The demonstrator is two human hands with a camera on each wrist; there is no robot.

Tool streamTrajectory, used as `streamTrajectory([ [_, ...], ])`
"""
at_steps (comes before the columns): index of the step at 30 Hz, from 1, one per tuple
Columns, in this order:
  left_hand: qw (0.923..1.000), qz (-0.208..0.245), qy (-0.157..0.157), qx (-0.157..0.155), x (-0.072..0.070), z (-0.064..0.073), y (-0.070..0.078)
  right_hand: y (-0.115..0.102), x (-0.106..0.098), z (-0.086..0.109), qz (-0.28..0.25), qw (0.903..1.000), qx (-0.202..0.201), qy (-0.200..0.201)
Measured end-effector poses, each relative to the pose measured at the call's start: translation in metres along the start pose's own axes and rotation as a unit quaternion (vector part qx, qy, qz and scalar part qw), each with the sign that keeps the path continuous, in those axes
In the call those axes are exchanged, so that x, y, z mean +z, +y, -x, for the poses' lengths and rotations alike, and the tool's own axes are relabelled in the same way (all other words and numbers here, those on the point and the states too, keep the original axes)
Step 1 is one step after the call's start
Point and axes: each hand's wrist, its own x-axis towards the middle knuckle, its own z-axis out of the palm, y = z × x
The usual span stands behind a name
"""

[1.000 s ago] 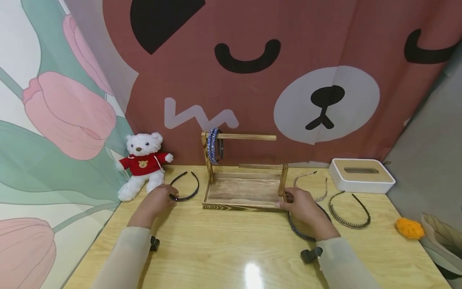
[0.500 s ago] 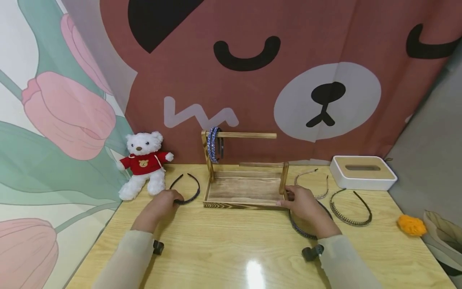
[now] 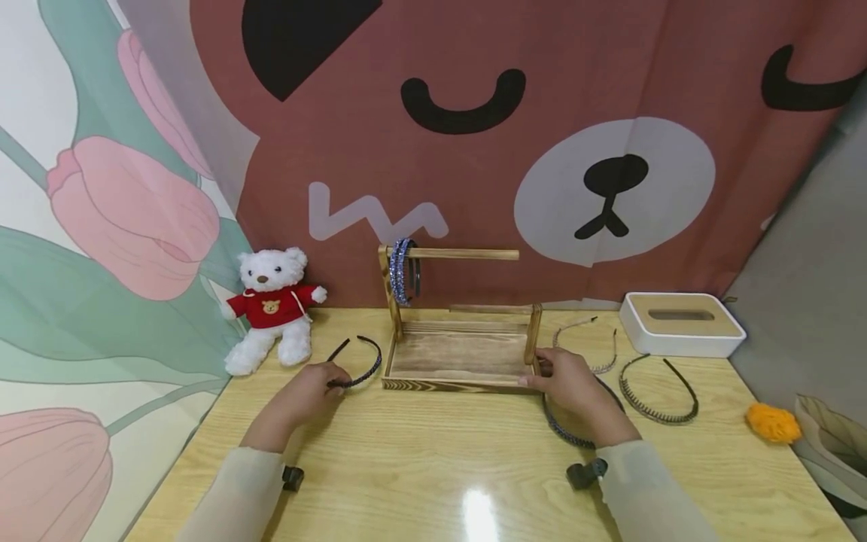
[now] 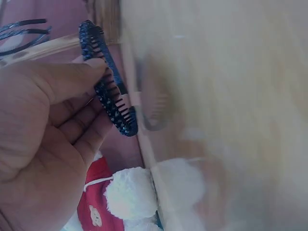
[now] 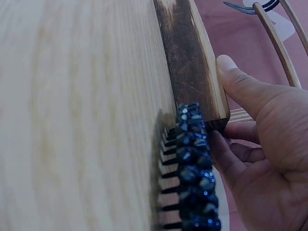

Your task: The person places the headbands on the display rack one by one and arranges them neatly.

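Note:
My left hand (image 3: 311,391) pinches a dark toothed headband (image 3: 371,370) between thumb and fingers, left of the wooden stand (image 3: 447,387). Up close in the left wrist view, this headband (image 4: 115,108) has glittering beads along its band, and its teeth point toward the table. At the stand's front right corner, my right hand (image 3: 570,385) grips the tray's edge, thumb on the front side. Below that hand lies another dark beaded headband (image 3: 564,436), partly hidden by the wrist. Blue sparkling headbands (image 3: 400,275) hang at the left end of the stand's upper bar.
A white teddy bear (image 3: 271,309) in a red top sits at the back left. Right of the stand lie a light headband (image 3: 603,369) and a brown one (image 3: 660,415). A tissue box (image 3: 680,331) stands behind them, an orange fluffy ball (image 3: 772,423) at the right edge.
My left hand has closed on the dark headband, tilted it and shifted it slightly right, toward the stand. The right hand has kept its grip on the tray's corner.

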Motion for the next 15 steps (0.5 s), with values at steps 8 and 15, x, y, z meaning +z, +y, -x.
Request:
streamTrajectory([
  [8, 0.9823, 0.165, 0.064, -0.061, -0.022, 0.0, 0.01, 0.004, -0.001, -0.001, -0.001, 0.9999, -0.004, 0.011],
  [15, 0.8804, 0.424, 0.13, -0.168, -0.035, -0.003, 0.015, 0.004, 0.005, -0.001, -0.012, 0.9998, 0.002, 0.013],
])
